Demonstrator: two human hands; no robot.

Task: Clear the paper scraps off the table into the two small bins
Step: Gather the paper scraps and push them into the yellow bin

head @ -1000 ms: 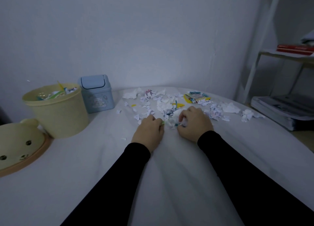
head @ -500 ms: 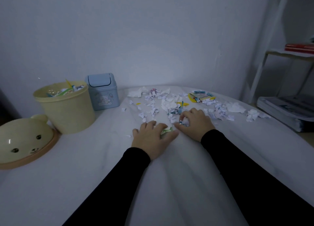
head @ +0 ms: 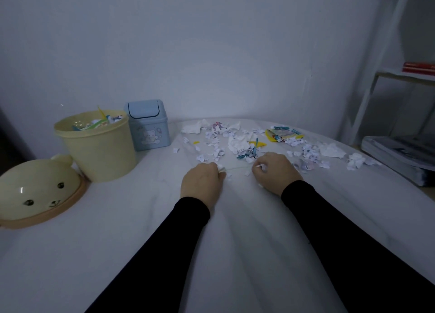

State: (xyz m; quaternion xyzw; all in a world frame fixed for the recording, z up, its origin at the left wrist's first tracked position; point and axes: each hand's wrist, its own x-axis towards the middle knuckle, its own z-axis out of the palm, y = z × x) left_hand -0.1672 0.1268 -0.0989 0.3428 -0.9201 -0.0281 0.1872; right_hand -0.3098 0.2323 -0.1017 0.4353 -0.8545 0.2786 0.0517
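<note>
Paper scraps [head: 237,141], white, yellow and blue, lie strewn across the far part of the white table [head: 146,242]. My left hand [head: 203,182] rests knuckles-up at the pile's near edge, fingers curled round white scraps. My right hand [head: 274,172], a little to the right, also has its fingers curled round white scraps. A cream round bin [head: 98,145], full of scraps and without its lid, stands at the left. Just behind it is a small blue bin [head: 148,124] with its swing lid closed.
The cream bin's bear-face lid [head: 37,190] lies on the table at the far left. A stack of books or papers [head: 400,157] sits at the right edge beside a white shelf frame [head: 386,54]. The wall is close behind the table.
My left hand, flat on the scraps half a second ago, has curled its fingers round some and drawn apart from my right hand. The view has shifted slightly right.
</note>
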